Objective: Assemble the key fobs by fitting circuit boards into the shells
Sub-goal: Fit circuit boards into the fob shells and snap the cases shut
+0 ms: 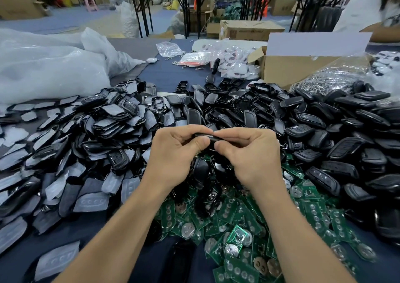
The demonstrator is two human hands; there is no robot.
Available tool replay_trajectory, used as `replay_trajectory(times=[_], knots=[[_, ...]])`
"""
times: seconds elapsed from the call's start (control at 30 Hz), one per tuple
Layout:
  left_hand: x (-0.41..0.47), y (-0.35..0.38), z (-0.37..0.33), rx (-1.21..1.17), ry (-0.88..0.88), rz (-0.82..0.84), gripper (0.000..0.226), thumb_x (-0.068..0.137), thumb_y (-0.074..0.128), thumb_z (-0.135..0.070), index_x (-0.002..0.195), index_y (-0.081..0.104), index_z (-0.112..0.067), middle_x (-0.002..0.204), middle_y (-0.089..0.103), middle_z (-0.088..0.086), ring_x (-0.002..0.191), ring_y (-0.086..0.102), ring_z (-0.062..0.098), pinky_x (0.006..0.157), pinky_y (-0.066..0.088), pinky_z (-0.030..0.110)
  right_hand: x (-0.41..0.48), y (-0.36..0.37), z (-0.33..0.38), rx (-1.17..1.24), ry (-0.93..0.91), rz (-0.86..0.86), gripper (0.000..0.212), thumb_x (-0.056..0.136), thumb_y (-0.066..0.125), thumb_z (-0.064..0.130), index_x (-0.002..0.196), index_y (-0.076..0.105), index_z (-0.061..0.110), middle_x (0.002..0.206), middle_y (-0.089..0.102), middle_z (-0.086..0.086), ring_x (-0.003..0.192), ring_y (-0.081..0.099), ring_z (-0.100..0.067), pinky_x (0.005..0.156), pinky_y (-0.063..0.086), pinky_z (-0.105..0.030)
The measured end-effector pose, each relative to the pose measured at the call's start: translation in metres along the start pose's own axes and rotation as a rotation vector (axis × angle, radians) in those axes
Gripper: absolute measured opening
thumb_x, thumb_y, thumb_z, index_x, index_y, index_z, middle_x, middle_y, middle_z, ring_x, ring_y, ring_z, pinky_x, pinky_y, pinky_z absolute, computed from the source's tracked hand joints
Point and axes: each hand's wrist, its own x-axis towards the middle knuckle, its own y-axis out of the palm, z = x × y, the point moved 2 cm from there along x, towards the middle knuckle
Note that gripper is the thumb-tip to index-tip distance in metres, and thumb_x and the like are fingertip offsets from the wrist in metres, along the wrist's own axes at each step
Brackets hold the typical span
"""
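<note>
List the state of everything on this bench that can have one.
left hand: pinches the key fob at its left end.
right hand: pinches its right end.
key fob: held edge-on between both hands, off the table; whether it is snapped shut cannot be told.
cardboard box: open, flap raised.
circuit boards: loose in a heap.
black shells: loose in heaps.

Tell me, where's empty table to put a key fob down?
Bare cloth lies beyond the black shells, between the big plastic bag and the white packets, and beside the left forearm. Circuit boards crowd the middle.
</note>
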Motion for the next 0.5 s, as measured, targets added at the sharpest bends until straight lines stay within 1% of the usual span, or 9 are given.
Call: replay_trajectory(times=[0.07,0.13,0.2,0.27,0.33,0.4,0.43,0.47,0.5], knots=[[0.0001,-0.0003,-0.0008,-0.009,0.006,0.008,0.033,0.088,0.078,0.002,0.096,0.081,-0.03,0.091,0.082,-0.009,0.089,0.078,0.012,0.081,0.059,0.022,-0.0006,-0.0013,0.0022,-0.039,-0.027,0.007,0.03,0.077,0.084,0.002,0.085,0.083,0.031,0.079,0.078,0.017,0.075,0.075,0.0,0.074,0.06,-0.019],[-0.0002,-0.0018,-0.001,-0.021,0.005,0.016,0.037,0.085,0.08,0.004,0.096,0.082,-0.031,0.092,0.082,-0.008,0.09,0.079,0.013,0.083,0.061,0.025,-0.0019,-0.0007,0.0037,-0.172,-0.085,-0.008,0.033,0.077,0.082,0.004,0.092,0.083,0.033,0.077,0.075,0.018,0.07,0.069,0.006,0.067,0.05,-0.005],[-0.0002,-0.0022,-0.001,-0.038,-0.007,0.016,0.04,0.082,0.082,0.006,0.098,0.082,-0.03,0.095,0.082,-0.008,0.092,0.079,0.013,0.086,0.062,0.027,-0.0032,0.0017,0.0038,-0.317,-0.143,-0.021,0.035,0.079,0.082,0.007,0.1,0.083,0.035,0.081,0.067,0.017,0.072,0.063,0.005,0.064,0.043,-0.001],[-0.0005,-0.0007,-0.0009,-0.071,-0.014,0.002,0.043,0.08,0.082,0.009,0.101,0.082,-0.028,0.098,0.082,-0.007,0.096,0.079,0.014,0.09,0.062,0.029,-0.0039,0.0033,0.003,-0.369,-0.157,-0.039,0.034,0.081,0.083,0.009,0.105,0.082,0.033,0.09,0.06,0.017,0.079,0.06,0.009,0.068,0.04,0.0],[-0.0001,0.001,-0.0024,-0.103,-0.024,-0.022,0.047,0.077,0.083,0.011,0.104,0.08,-0.027,0.102,0.082,-0.007,0.1,0.078,0.013,0.093,0.06,0.027,-0.0044,0.0034,0.0032,-0.341,-0.15,-0.083,0.033,0.081,0.084,0.01,0.104,0.083,0.033,0.095,0.064,0.019,0.08,0.062,0.011,0.071,0.044,-0.002],[0.0007,0.0012,-0.0019,-0.144,-0.056,-0.035,0.047,0.078,0.083,0.009,0.108,0.08,-0.027,0.104,0.081,-0.006,0.102,0.077,0.013,0.093,0.058,0.023,-0.0043,0.0028,0.0034,-0.244,-0.112,-0.103,0.033,0.081,0.084,0.011,0.099,0.083,0.038,0.091,0.074,0.016,0.078,0.069,0.004,0.074,0.052,-0.013],[0.0007,0.0017,-0.0013,-0.182,-0.093,-0.033,0.042,0.082,0.081,0.006,0.109,0.08,-0.026,0.104,0.082,-0.003,0.102,0.077,0.015,0.092,0.059,0.024,-0.0041,0.0032,0.0039,-0.144,-0.065,-0.084,0.034,0.081,0.083,0.009,0.096,0.082,0.039,0.088,0.078,0.014,0.079,0.073,0.0,0.077,0.057,-0.02],[0.0008,0.0029,-0.0006,-0.232,-0.14,-0.021,0.034,0.087,0.079,0.001,0.111,0.08,-0.022,0.104,0.082,0.001,0.103,0.077,0.018,0.092,0.06,0.028,-0.0036,0.004,0.0045,-0.013,-0.009,-0.052,0.033,0.081,0.082,0.006,0.093,0.083,0.037,0.085,0.08,0.012,0.079,0.075,-0.004,0.077,0.06,-0.024],[0.0003,0.0047,0.0,-0.283,-0.187,0.004,0.025,0.091,0.076,-0.006,0.113,0.08,-0.018,0.105,0.081,0.005,0.104,0.076,0.022,0.093,0.061,0.033,-0.0029,0.0049,0.0042,0.122,0.05,-0.018,0.032,0.082,0.081,0.001,0.091,0.084,0.032,0.083,0.08,0.008,0.078,0.077,-0.005,0.074,0.061,-0.023]])
